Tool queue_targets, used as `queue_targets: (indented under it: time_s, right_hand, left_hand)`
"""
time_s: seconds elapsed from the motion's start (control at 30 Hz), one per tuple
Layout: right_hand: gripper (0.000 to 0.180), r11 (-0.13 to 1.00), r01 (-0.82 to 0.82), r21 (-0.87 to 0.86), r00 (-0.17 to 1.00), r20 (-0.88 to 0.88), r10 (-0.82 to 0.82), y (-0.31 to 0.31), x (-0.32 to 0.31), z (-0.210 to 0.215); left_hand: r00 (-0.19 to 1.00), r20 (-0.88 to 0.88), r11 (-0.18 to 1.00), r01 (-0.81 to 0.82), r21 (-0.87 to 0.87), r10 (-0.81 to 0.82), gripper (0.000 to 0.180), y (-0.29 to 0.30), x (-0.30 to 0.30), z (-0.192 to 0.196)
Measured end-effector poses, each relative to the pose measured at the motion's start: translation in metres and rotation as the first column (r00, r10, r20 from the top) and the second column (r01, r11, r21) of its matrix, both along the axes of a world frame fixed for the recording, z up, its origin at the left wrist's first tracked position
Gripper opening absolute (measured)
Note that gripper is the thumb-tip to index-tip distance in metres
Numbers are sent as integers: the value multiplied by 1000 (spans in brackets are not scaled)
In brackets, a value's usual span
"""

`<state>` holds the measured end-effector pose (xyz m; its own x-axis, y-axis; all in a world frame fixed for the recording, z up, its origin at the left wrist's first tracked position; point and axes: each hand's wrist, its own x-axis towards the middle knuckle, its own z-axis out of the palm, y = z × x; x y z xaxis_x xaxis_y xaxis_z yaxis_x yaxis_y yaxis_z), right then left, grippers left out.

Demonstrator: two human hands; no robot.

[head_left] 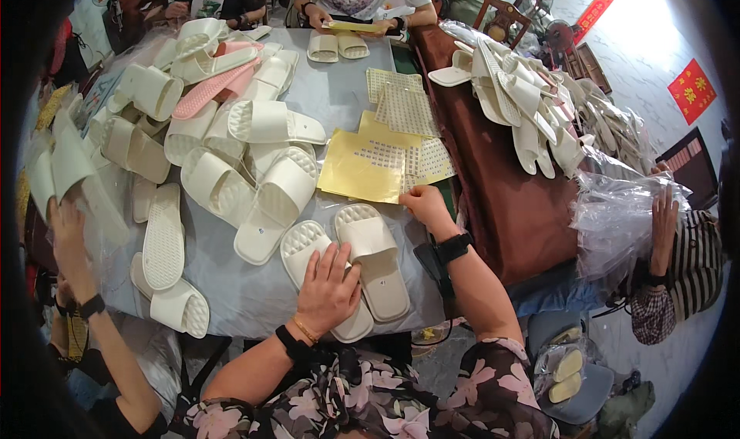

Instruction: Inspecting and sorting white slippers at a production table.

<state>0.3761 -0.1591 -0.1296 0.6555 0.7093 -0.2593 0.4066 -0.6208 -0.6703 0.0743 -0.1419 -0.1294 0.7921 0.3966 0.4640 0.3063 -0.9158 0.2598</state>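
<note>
On the grey table (339, 92), the left hand (327, 289) lies flat and spread, pinning a cream slipper (320, 273) steady, while the right hand (424, 205) pinches a yellow sticker sheet (358, 169), apparently to peel one off.

Two cream slippers (351, 262) are laid side by side at the near edge of the bench (339, 92). Two more slippers (338, 47) are seen at the far edge. One pink slipper (208, 90) is counted in the pile. Two yellow sheets (362, 165) are seen mid-bench.

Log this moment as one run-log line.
left hand: flat on cream slipper pair | right hand: touching yellow sticker sheet | grey table
</note>
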Motion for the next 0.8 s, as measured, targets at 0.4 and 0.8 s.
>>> queue_targets:
  time_s: [0.4,0.8]
  right_hand:
    - [23,967,103,234,925,335,-180,-19,20,13]
    - [34,903,-389,183,732,657,182,-10,-24,10]
  left_hand:
    - [1000,0,1000,7,-11,-7,39,0,0,0]
    - [1000,-7,1000,6,-19,-7,41,-1,0,-1]
